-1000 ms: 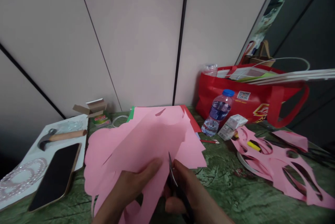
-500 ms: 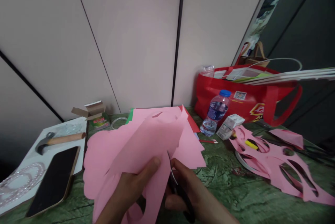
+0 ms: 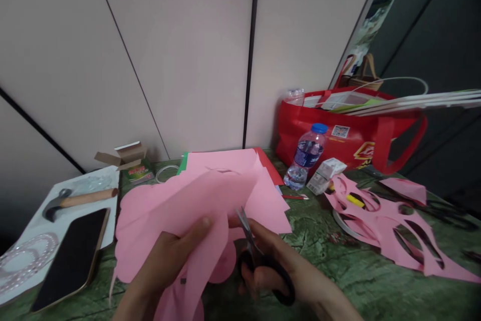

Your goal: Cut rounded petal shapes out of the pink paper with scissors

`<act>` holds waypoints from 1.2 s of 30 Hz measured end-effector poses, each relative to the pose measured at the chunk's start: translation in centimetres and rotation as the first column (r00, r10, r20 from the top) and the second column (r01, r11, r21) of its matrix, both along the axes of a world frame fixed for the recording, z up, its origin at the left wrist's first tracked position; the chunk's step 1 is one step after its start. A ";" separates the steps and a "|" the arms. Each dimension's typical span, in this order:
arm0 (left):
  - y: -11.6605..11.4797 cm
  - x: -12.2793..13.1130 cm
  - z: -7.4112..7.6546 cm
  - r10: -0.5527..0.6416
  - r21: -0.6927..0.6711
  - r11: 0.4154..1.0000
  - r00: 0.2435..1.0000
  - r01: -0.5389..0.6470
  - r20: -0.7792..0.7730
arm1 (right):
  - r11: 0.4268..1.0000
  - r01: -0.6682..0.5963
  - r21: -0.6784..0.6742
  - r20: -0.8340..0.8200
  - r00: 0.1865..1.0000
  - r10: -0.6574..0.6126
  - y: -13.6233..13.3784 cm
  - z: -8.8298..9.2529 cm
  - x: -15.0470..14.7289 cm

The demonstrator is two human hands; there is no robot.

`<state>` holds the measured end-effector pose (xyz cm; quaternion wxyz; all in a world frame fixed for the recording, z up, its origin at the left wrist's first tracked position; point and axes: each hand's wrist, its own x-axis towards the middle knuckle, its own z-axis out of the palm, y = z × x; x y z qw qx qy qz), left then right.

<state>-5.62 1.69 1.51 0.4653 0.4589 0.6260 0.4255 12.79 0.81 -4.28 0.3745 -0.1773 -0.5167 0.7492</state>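
Observation:
In my left hand [image 3: 175,256] a large sheet of pink paper [image 3: 210,191] is pinched, thumb on top, partly cut and curling downward. My right hand [image 3: 278,256] has its fingers through the black handles of a pair of scissors [image 3: 250,236]. The blades are slightly apart, pointing up and away, just right of the sheet's cut edge. Beneath the held sheet lie scalloped pink paper shapes [image 3: 135,206] and a stack of pink sheets [image 3: 272,198]. How the lower pink pieces join the held sheet is hard to make out.
Left, a hammer [image 3: 82,198], a phone [image 3: 73,261] and clear beads [image 3: 30,261] lie near an opened small box [image 3: 137,166]. Right stand a water bottle [image 3: 306,155], a white carton [image 3: 326,176] and a red bag [image 3: 338,130]. Pink paper offcuts [image 3: 398,226] spread in front of them.
The scissors have come away from the paper, and their blades now show beside its edge. My left hand has shifted the sheet slightly left and turned it. The whole view has moved a little.

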 end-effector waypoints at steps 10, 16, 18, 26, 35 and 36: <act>-0.1 0.2 -0.5 -0.035 -0.015 0.999 0.990 0.038 0.140 | 0.984 0.075 0.164 0.098 0.991 -0.092 -0.4 0.7 -0.1; 0.0 0.2 -0.4 0.028 -0.098 0.995 0.984 -0.010 0.177 | 0.991 0.024 0.129 0.169 0.984 -0.046 -0.5 1.1 0.3; -0.1 0.3 -0.4 0.013 -0.086 0.996 0.987 0.001 0.162 | 0.992 0.012 0.126 0.182 0.983 -0.035 -0.6 1.3 0.3; -1.0 1.8 -0.4 -0.094 -0.009 0.996 0.995 0.094 -0.021 | 0.985 0.104 0.136 0.059 0.992 -0.113 -0.6 2.5 -0.3; -1.6 2.7 -0.7 -0.026 -0.078 0.997 0.996 0.019 -0.088 | 0.965 0.252 0.071 0.070 0.964 -0.257 -1.0 2.6 -0.9; -1.5 2.7 -0.7 -0.030 -0.087 0.996 0.996 0.023 -0.083 | 0.965 0.256 0.057 0.069 0.963 -0.260 -0.9 2.5 -1.0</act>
